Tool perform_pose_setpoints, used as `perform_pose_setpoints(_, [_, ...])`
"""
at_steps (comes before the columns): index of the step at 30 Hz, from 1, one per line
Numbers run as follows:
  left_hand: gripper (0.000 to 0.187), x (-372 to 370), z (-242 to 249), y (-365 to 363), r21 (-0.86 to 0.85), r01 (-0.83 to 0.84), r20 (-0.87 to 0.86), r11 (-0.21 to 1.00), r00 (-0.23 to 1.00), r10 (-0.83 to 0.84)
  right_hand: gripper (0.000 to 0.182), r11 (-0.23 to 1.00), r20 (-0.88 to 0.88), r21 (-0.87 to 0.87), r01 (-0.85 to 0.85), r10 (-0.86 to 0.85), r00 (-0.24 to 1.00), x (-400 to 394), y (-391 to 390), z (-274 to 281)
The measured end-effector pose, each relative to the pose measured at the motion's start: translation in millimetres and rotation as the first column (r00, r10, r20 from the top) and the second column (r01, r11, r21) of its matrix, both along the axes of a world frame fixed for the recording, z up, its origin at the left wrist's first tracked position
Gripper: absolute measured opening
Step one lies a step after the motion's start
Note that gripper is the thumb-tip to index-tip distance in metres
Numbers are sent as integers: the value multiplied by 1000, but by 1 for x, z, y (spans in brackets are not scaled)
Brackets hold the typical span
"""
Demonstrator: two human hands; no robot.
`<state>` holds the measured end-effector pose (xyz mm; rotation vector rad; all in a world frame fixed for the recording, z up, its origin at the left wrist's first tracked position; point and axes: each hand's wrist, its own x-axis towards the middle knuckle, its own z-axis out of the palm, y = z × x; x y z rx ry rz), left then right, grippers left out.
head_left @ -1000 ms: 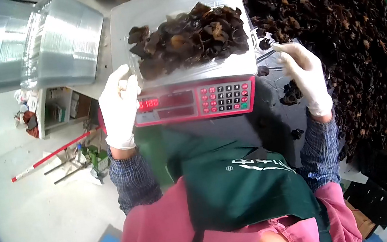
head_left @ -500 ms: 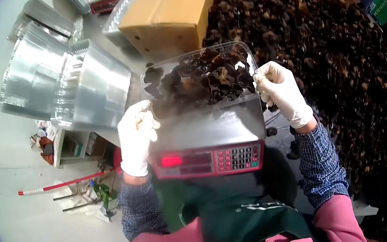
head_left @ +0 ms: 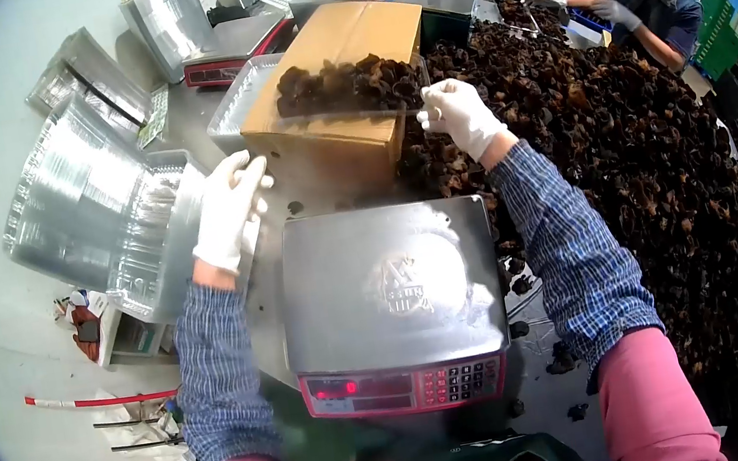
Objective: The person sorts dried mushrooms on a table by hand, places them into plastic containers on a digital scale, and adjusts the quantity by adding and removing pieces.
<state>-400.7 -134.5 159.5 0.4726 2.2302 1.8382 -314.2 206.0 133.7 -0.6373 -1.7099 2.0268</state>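
Note:
A clear plastic tray of dark wood ear mushrooms (head_left: 348,87) is raised in front of the cardboard box (head_left: 330,162), overlapping its top in view. My right hand (head_left: 464,119), in a white glove, pinches the tray's near right corner. At the near left corner is my gloved left hand (head_left: 231,215), fingers curled around the edge; the see-through plastic is hard to make out there. Nearer to me, the digital scale (head_left: 340,292) has a bare metal plate and its red display reads 0.
A big heap of wood ear mushrooms (head_left: 608,166) covers the right side. Nested clear trays (head_left: 79,207) stand at left. A second scale (head_left: 236,45) is behind the box. At the back right, a co-worker (head_left: 655,2) in white gloves reaches toward the heap.
The filled tray has been lifted off the scale and moved forward to the box, with both hands. The scale plate is now uncovered. My view has tipped upward, showing more of the background.

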Motion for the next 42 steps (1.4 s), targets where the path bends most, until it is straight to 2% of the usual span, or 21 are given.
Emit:
perform_pose_setpoints(1, [37,3,-4,-15,-104,-25,-261,994,965,-3,12,918,-144,386,-85,151,978,-38,47,-39])
perform_pose_setpoints(3, [38,16,-3,-46,-193,-191,-624,962,781,30,15,985,-155,-136,-104,82,985,-50,42,-17])
perform_pose_setpoints(4, [38,29,7,-60,-173,-305,-731,937,677,85,15,981,-195,-159,-108,76,978,-57,50,-18])
perform_pose_setpoints(6, [32,43,32,-95,-294,-670,-952,682,269,-146,18,971,-272,-206,-119,60,960,-75,68,-24])
perform_pose_setpoints(8, [20,44,18,-136,-369,-688,-907,625,413,-81,19,977,-308,-16,-211,196,931,-44,59,-20])
perform_pose_setpoints(9, [16,42,9,-152,-430,-643,-812,633,582,40,25,996,-154,-75,-48,36,987,-26,36,-3])
perform_pose_setpoints(10, [14,39,0,-163,-484,-585,-671,650,725,154,30,993,-156,-6,-122,120,981,-5,34,-10])
perform_pose_setpoints(14, [15,30,1,-170,-461,-567,-720,683,689,86,40,976,-123,-100,-193,180,976,114,24,-19])
perform_pose_setpoints(17, [24,24,20,-172,-541,-459,-615,705,788,41,31,986,-133,-163,-36,15,991,226,31,-17])
perform_pose_setpoints(20, [26,-35,-4,-221,-496,-290,-481,818,877,20,38,995,-61,21,95,-93,994,349,52,-29])
perform_pose_setpoints(22, [28,-38,-8,-221,-509,-477,-643,716,765,52,42,953,0,85,292,-293,956,428,30,-23])
perform_pose_setpoints(24, [31,-39,-22,-233,-321,-790,-944,522,311,-110,43,912,-33,105,397,-396,918,497,2,-30])
perform_pose_setpoints(26, [22,20,10,-203,-179,-817,-984,548,150,-97,42,856,-17,79,510,-510,860,550,-35,-43])
perform_pose_setpoints(30, [5,120,3,-64,-287,-469,-958,836,155,-242,34,735,240,226,639,-678,695,559,-51,-69])
perform_pose_setpoints(31, [7,132,-13,-50,-363,-320,-930,875,181,-320,34,767,263,237,596,-642,721,559,-58,-74])
perform_pose_setpoints(32, [12,146,-33,-33,-362,-289,-926,886,0,-378,34,790,280,246,561,-612,739,561,-63,-81])
perform_pose_setpoints(34, [16,187,-68,-42,-541,-124,-841,832,39,-540,37,801,298,356,481,-586,754,563,-90,-107])
perform_pose_setpoints(35, [19,191,-79,-48,-582,-119,-812,804,43,-582,42,716,271,631,298,-564,780,555,-96,-113])
perform_pose_setpoints(37, [27,201,-84,-51,-637,57,-741,769,231,-630,62,606,303,795,22,-430,850,527,-101,-96])
perform_pose_setpoints(38, [30,204,-82,-52,-627,125,-709,769,319,-630,75,429,324,893,-133,-412,852,508,-100,-97])
perform_pose_setpoints(42, [34,214,-63,-40,-700,41,-676,713,281,-681,79,136,472,881,-454,-340,813,456,-85,-122])
